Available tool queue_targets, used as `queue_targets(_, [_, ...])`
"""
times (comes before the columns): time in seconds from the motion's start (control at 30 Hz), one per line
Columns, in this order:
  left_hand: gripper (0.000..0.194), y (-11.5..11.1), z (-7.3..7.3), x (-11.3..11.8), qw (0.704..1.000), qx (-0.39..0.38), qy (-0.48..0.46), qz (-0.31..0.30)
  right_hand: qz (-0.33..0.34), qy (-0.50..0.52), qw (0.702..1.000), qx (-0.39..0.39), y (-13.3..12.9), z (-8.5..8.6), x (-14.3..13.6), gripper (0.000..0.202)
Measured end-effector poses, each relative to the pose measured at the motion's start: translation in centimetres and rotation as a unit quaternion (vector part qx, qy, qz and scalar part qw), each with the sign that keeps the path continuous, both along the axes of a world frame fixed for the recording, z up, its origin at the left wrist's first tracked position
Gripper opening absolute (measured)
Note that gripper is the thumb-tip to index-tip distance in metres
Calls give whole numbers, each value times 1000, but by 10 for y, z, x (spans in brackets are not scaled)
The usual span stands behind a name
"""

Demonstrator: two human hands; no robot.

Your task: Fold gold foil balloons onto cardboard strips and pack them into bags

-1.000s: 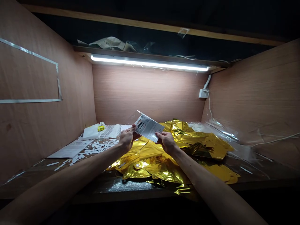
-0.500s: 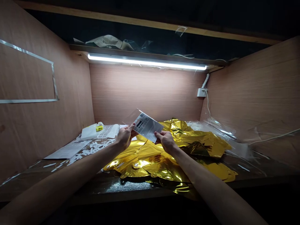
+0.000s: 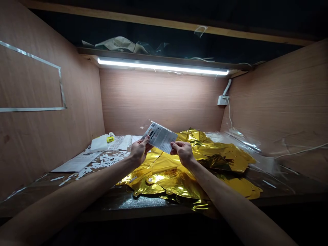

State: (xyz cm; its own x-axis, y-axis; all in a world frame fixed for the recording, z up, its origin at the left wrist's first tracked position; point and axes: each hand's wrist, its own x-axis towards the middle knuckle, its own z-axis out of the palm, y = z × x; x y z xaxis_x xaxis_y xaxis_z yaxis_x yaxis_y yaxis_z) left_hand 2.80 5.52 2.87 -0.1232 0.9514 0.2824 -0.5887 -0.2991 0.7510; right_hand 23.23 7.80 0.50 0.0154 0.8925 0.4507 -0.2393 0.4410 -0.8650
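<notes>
1. We hold the printed packet (image 3: 162,137) above the table (image 3: 94,204), tilted, its right side lower.
2. Our left fingers (image 3: 147,139) pinch its lower left corner; our right fingers (image 3: 174,145) are closed narrowly on its lower right corner, so the packet spans the space between them.
3. We see a flat grey-and-white rectangle with small print, and a clear, glossy plastic edge extending past its upper left.
4. Beneath our hands spreads crinkled, mirror-bright gold foil (image 3: 166,171) with rounded edges.
5. To our left lie thin white strips (image 3: 102,163) and a flat printed sheet (image 3: 77,162); to our right, wrinkled clear plastic (image 3: 265,163).
</notes>
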Motion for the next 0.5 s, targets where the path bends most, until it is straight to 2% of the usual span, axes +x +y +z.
queue_targets(0.17, [10,-4,-6,5,1000,5,20,-22,-9,-10,1000,8,0,1,2,33])
queue_targets(0.3, [11,-7,-10,7,1000,5,22,-16,-14,-41,999,16,-1,1,3,32])
queue_targets(0.43, [22,-12,-19,17,998,9,46,-42,-1,-70,997,30,-5,1,0,31])
queue_targets(0.5, [26,-11,-18,18,996,12,67,-57,-1,-76,997,31,-6,2,-1,32])
